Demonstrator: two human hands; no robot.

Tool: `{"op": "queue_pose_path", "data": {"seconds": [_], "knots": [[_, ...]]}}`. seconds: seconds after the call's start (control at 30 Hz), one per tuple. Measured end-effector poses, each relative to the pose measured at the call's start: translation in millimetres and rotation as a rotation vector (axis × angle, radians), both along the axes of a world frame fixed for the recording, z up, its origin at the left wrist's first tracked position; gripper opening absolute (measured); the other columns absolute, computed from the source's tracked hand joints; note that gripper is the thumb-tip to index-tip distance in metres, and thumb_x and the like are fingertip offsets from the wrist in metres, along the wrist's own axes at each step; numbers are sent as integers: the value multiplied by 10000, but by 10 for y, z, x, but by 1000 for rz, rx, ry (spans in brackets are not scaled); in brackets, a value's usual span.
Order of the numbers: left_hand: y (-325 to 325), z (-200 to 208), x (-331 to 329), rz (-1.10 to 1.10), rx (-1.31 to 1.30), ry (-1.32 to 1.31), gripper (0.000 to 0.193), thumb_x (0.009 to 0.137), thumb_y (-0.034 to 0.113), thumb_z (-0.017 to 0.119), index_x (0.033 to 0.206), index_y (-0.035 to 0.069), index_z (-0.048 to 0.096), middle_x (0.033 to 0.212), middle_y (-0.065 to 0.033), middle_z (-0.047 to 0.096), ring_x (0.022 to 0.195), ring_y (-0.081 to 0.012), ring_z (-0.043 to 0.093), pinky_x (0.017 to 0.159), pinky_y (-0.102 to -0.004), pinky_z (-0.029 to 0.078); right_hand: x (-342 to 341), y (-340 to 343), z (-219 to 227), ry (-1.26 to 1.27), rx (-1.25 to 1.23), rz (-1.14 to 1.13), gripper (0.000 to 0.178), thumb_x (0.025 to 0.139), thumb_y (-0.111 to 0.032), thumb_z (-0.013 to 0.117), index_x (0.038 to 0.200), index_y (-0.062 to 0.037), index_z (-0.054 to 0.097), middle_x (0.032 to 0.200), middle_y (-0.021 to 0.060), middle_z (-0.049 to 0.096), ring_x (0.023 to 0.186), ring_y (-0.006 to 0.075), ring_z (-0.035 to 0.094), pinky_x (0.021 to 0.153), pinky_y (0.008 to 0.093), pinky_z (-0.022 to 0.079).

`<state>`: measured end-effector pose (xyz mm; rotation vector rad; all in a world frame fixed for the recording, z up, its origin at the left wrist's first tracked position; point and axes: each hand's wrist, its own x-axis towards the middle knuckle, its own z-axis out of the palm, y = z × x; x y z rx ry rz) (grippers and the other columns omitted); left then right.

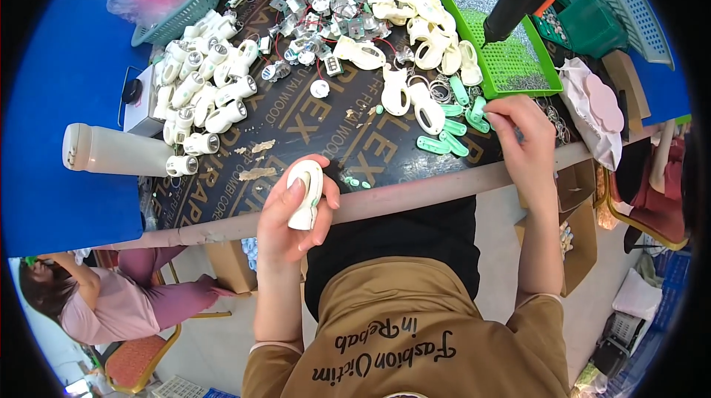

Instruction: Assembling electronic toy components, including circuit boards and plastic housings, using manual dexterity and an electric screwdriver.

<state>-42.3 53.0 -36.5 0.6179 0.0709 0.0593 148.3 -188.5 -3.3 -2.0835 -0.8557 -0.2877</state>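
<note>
My left hand [275,224] is wrapped round a white plastic keychain flashlight [302,198] with a looped handle, held upright at the table's front edge. My right hand [527,139] hovers over the front right of the table with bent fingers. Its fingertips come together beside small green oval plastic pieces [453,145]; whether something is pinched there is too small to make out. Left of these pieces lie cream plastic shell halves [428,113] and several metal key rings [440,90].
Many white flashlights [200,94] are heaped at the left beside a white bottle [115,150]. Wired circuit parts [326,13] pile up behind. A black electric screwdriver [515,5] hangs over a green tray [522,85] of small screws. Another person [111,302] sits at the lower left.
</note>
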Motion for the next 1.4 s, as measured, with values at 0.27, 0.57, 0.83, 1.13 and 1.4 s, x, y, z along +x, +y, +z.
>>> {"op": "queue_pose_path", "data": {"seconds": [0.27,0.57,0.83,1.13,1.4], "knots": [[-15,48,8,-4,17,24,385,944,227,403,1210,-48,358,839,-203,535,385,-106,444,283,-179,265,241,239,82,-203,-172,175,65,751,-16,594,816,-15,601,782,98,570,769,279,545,675,356,438],[-7,46,18,-6,30,26,385,930,215,443,1210,-37,359,836,-193,534,392,-99,442,295,-174,264,398,431,98,-277,-473,329,36,705,-28,625,741,-27,624,780,80,554,838,250,516,750,354,424],[-26,50,8,12,45,44,404,886,170,529,1206,-24,378,829,-176,540,416,-101,454,307,-177,265,407,484,63,-257,-572,257,44,713,-46,626,694,-32,588,820,73,541,889,244,496,793,359,378],[-327,305,135,272,208,193,439,784,1,617,1165,48,404,802,-92,561,500,-103,510,347,-181,290,238,393,304,1081,476,580,178,887,-192,560,923,-18,565,900,38,590,870,136,555,819,279,437],[-519,335,437,284,38,86,402,858,33,545,1206,54,346,999,-158,588,898,-259,620,754,-348,527,-200,511,328,1274,510,775,194,902,-178,540,971,3,552,992,76,583,920,153,568,812,283,460]]}}
